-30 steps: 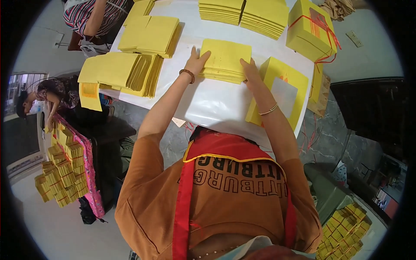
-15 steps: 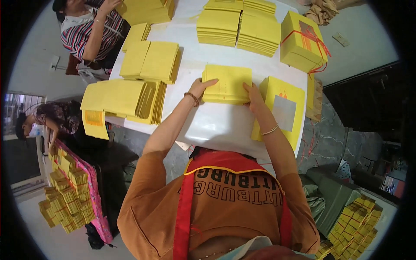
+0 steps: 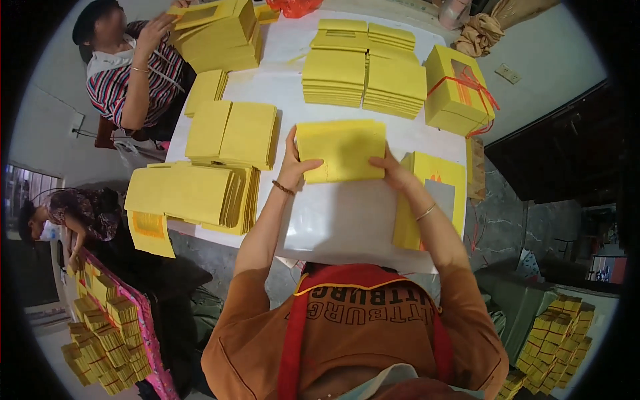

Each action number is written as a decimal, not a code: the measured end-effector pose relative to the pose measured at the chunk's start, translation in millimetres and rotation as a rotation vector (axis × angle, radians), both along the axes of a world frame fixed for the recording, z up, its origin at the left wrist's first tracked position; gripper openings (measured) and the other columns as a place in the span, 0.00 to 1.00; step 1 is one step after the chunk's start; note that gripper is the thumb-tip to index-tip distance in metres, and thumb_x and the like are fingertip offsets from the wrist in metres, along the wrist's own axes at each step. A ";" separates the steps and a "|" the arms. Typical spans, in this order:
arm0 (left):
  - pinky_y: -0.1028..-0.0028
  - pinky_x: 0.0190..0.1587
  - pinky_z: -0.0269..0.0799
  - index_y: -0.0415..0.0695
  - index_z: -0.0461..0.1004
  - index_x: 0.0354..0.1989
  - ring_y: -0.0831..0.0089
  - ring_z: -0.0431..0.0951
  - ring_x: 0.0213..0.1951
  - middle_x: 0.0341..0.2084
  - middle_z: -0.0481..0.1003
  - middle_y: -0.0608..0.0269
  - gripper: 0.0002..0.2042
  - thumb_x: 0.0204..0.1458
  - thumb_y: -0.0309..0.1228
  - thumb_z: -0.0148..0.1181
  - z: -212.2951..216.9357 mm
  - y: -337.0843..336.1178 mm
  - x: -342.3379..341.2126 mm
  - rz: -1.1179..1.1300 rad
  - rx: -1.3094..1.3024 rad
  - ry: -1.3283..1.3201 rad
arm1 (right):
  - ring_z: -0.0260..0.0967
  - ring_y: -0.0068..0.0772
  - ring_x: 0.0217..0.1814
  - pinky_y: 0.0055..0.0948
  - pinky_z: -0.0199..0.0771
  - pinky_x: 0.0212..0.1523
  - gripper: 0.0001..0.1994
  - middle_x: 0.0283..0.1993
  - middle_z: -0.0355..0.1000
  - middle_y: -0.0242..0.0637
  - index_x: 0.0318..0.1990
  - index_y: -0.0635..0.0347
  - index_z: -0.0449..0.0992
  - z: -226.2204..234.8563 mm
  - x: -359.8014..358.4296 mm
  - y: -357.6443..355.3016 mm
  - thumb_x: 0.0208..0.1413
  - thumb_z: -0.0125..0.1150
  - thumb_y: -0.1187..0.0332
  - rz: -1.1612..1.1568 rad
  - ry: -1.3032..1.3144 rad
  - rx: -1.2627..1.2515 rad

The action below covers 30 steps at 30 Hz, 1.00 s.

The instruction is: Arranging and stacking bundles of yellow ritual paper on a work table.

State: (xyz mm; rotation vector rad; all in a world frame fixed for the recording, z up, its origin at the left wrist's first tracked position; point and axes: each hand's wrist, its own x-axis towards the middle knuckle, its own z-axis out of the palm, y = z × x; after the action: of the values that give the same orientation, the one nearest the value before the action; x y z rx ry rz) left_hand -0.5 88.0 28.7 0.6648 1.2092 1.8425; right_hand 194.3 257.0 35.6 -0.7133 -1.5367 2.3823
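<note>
Both my hands grip a stack of folded yellow paper (image 3: 343,143) in front of me over the white table (image 3: 320,223). My left hand (image 3: 293,167) is closed around its left end, thumb on the near face and the other fingers mostly hidden at the side. At the right end my right hand (image 3: 395,172) does the same, its thumb pressed on the near corner. Beneath my right forearm lies a yellow block with a grey square (image 3: 440,200) on it. Left of my left arm, long yellow paper bundles (image 3: 180,193) lie in a pile.
Several yellow stacks (image 3: 333,77) stand at the far side. A yellow bundle tied with red string (image 3: 453,100) sits at the far right. Across the far left corner, a person in a striped top (image 3: 127,83) handles a tall yellow stack (image 3: 227,47). Another person (image 3: 83,213) bends at the left.
The held stack looks larger and sits nearer the far stacks, as if raised. My left hand now wraps its end. The view has shifted, so the table appears lower in it.
</note>
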 end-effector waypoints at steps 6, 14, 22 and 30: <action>0.66 0.61 0.53 0.46 0.31 0.67 0.62 0.54 0.62 0.60 0.53 0.51 0.57 0.31 0.22 0.70 -8.0 -0.8 -25.0 -0.123 -0.092 0.328 | 0.47 0.33 0.67 0.29 0.56 0.61 0.57 0.66 0.48 0.40 0.67 0.54 0.27 19.0 -18.6 15.6 0.37 0.68 0.78 0.315 -0.225 0.379; 0.60 0.62 0.48 0.40 0.30 0.65 0.49 0.54 0.59 0.58 0.53 0.46 0.66 0.19 0.38 0.78 -61.1 2.3 -24.0 -0.148 -0.223 0.746 | 0.46 0.35 0.67 0.31 0.58 0.62 0.59 0.67 0.45 0.41 0.67 0.55 0.28 -27.2 -3.4 18.0 0.34 0.71 0.75 0.336 -0.162 0.529; 0.60 0.59 0.55 0.42 0.39 0.64 0.51 0.59 0.56 0.55 0.57 0.47 0.55 0.27 0.31 0.74 -41.0 -4.5 -20.5 -0.123 -0.342 0.959 | 0.58 0.30 0.59 0.29 0.60 0.59 0.41 0.56 0.63 0.37 0.62 0.59 0.52 -10.8 -14.1 11.7 0.40 0.70 0.69 0.278 -0.232 0.422; 0.63 0.61 0.54 0.54 0.19 0.65 0.59 0.53 0.62 0.64 0.44 0.53 0.65 0.29 0.32 0.74 38.3 -15.3 -14.7 0.072 0.423 -0.077 | 0.61 0.26 0.57 0.28 0.62 0.57 0.23 0.52 0.65 0.29 0.56 0.57 0.62 2.4 -13.7 -5.7 0.53 0.59 0.69 0.235 -0.064 -0.180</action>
State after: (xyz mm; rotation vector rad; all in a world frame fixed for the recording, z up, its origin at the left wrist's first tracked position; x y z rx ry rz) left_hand -15.2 72.7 67.0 0.7769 0.8057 2.1894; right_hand 180.6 251.3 38.0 -0.6850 -1.5199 2.7227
